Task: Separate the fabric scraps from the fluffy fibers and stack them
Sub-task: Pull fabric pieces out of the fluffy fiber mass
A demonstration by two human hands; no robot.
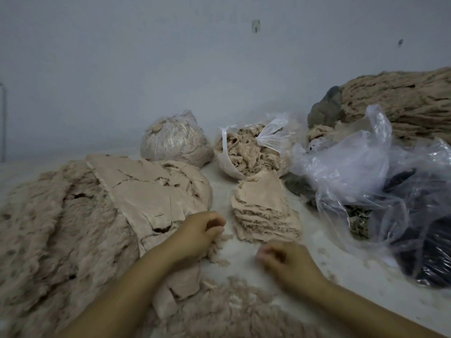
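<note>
A big heap of beige fluffy fabric (61, 215) covers the left of the surface, with smooth-backed cut scraps (146, 189) lying over its right side. A neat stack of beige scraps (263, 211) stands in the middle, just right of my left hand (197, 235). That hand has curled fingers and sits on a tuft of fluffy fibers (217, 250) at the heap's edge. My right hand (283, 262) hovers low over the surface in front of the stack, fingers curled and blurred; nothing shows in it. More fluff (234, 308) lies between my forearms.
Behind the stack stand a tied clear bag of fibers (175, 140) and an open bag of fibers (246, 152). Crumpled clear plastic bags (353, 157) with dark material (429, 250) fill the right. A large roll of beige fleece (402, 101) lies at the back right against the wall.
</note>
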